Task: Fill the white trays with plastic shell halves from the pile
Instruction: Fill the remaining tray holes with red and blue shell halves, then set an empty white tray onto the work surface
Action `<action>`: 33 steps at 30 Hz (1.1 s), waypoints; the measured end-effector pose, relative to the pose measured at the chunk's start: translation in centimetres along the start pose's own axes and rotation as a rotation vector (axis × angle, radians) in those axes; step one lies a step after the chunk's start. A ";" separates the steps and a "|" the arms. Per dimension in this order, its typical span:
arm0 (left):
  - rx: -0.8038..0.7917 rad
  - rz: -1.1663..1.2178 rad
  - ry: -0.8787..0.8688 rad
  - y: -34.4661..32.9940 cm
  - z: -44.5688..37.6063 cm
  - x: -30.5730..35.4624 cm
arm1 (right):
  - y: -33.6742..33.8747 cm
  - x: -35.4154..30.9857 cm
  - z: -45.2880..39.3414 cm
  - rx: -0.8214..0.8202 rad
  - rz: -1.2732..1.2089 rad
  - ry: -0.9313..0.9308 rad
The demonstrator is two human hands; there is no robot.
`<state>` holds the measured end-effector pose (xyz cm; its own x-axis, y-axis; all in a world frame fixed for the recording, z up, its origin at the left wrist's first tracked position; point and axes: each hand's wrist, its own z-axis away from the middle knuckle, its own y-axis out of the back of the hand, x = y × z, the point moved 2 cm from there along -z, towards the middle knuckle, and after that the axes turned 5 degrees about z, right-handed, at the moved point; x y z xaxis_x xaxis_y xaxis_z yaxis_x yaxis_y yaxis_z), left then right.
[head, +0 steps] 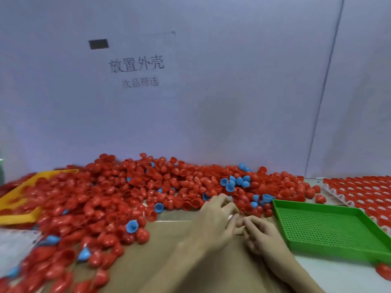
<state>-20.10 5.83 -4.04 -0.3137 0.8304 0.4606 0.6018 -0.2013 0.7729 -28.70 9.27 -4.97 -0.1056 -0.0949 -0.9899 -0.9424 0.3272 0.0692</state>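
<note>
Cool, even light is falling from above, casting a soft grey shadow on the wall [222,119] beyond the hands. Left of the hands, the shell pile [63,218] is smearing into blur, and wide-angle distortion is bending the edges.

2 hands [237,225] meet at lower centre. 1 green perforated tray [330,229] lies right, 1 yellow tray [19,216] left, 1 white tray [338,194] far right. The red shell halves [118,187] are too many to count, blue shell halves [234,182] roughly 25.
</note>
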 end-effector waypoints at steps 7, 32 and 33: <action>0.392 -0.697 0.661 17.6 16.6 -13.8 | 7.2 7.7 1.3 0.095 0.190 -0.033; -0.199 -0.539 1.271 26.8 26.1 -22.6 | 5.8 4.8 3.2 0.082 0.154 -0.022; -0.145 -0.570 1.270 26.7 26.0 -22.4 | 5.8 4.7 3.2 0.078 0.155 -0.017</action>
<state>22.10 -4.64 -5.07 -0.9757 -0.2012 0.0872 0.1120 -0.1152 0.9870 -33.65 13.75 -9.66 -0.2415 -0.0218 -0.9701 -0.8876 0.4090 0.2118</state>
